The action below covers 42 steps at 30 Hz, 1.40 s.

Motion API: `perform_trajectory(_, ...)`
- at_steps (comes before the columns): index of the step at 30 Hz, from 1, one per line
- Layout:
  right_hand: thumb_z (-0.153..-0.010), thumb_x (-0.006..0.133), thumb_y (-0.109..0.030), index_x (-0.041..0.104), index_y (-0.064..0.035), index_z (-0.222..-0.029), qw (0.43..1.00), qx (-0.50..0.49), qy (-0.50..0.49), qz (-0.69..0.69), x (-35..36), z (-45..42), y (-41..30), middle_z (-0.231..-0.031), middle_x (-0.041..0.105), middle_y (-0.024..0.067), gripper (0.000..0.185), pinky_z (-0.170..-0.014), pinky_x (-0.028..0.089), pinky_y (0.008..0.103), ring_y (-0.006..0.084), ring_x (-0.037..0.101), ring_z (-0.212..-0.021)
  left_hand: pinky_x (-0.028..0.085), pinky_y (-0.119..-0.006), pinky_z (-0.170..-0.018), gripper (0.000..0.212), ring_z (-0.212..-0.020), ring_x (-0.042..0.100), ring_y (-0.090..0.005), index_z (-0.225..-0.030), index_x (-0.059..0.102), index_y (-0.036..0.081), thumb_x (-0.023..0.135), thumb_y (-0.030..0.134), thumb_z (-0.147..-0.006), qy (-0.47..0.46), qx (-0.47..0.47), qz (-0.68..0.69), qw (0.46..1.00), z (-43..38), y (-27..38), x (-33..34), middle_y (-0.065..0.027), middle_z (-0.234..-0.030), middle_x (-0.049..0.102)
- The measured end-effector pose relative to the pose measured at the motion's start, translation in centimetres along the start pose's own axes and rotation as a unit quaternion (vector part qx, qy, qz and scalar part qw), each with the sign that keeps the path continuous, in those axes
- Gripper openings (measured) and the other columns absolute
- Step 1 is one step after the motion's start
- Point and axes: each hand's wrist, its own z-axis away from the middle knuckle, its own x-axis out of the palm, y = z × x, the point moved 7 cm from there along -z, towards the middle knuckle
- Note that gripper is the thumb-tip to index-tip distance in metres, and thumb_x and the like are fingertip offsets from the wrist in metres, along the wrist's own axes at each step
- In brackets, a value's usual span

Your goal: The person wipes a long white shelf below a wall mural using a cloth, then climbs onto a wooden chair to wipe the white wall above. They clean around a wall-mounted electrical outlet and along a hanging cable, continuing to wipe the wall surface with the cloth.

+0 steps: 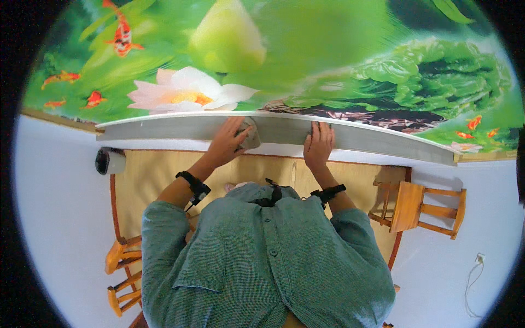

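Note:
Under my left hand [227, 139] is a folded greyish cloth [252, 137], pressed onto a long grey ledge [283, 129] with a white upper edge [287, 117]. The fingers of that hand spread over the cloth's left part. Farther right, my right hand [320, 143] lies on the same ledge with its fingers stretched towards the white edge and nothing held. Each wrist wears a black strap with a small device, the left one [193, 187] and the right one [328, 193].
Beyond the ledge rises a mural [311, 49] of lotus, koi and green leaves. A wooden chair [410, 207] stands at right, more wooden chairs [125, 254] at left. A small bin [112, 160] sits left. A cord [469, 283] hangs from a wall outlet [480, 258].

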Motion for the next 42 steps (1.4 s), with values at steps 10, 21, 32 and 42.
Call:
perform_trajectory(10,-0.084,0.050,-0.010,0.049,0.0018,-0.132,0.983,-0.002,-0.002,-0.185,-1.1,0.8,1.5,-0.135,0.048,0.0217,0.049,-0.108,0.029,0.0538,0.0401,0.043,-0.127,0.022,-0.051,-0.117,0.074,-0.141,0.026,-0.0435,-0.139,0.044,0.005,0.073,0.023,-0.074,-0.033,0.151,-0.004,0.988,-11.0,11.5,7.3,-0.0273,-0.151,0.026)
perform_trajectory(21,-0.086,0.053,-0.003,0.052,-0.0019,-0.127,0.938,0.279,0.203,0.042,-12.4,11.2,12.1,-0.130,0.052,0.0172,0.041,-0.105,0.036,0.0479,0.0363,0.048,-0.121,0.020,-0.046,-0.118,0.076,-0.144,0.020,-0.0411,-0.143,0.037,0.001,0.072,0.021,-0.079,-0.075,0.280,-0.021,0.957,-19.5,21.6,11.7,-0.0268,-0.154,0.020)
perform_trajectory(32,-0.088,0.054,-0.006,0.062,-0.0004,-0.112,0.819,0.520,0.232,0.068,-15.0,25.9,12.9,-0.113,0.061,0.0189,0.026,-0.094,0.046,0.0440,0.0372,0.056,-0.107,0.021,-0.045,-0.118,0.077,-0.144,0.022,-0.0399,-0.146,0.034,0.004,0.072,0.019,-0.080,-0.035,0.334,-0.073,0.939,-22.1,25.8,15.6,-0.0265,-0.154,0.022)
perform_trajectory(42,-0.089,0.052,-0.011,0.066,-0.0023,-0.109,0.846,0.485,0.199,-0.099,-11.6,17.5,14.8,-0.104,0.066,0.0198,0.026,-0.091,0.049,0.0432,0.0361,0.062,-0.100,0.020,-0.046,-0.118,0.079,-0.143,0.022,-0.0416,-0.146,0.030,0.002,0.071,0.017,-0.081,-0.035,0.336,-0.055,0.940,-21.5,25.7,15.1,-0.0282,-0.154,0.022)
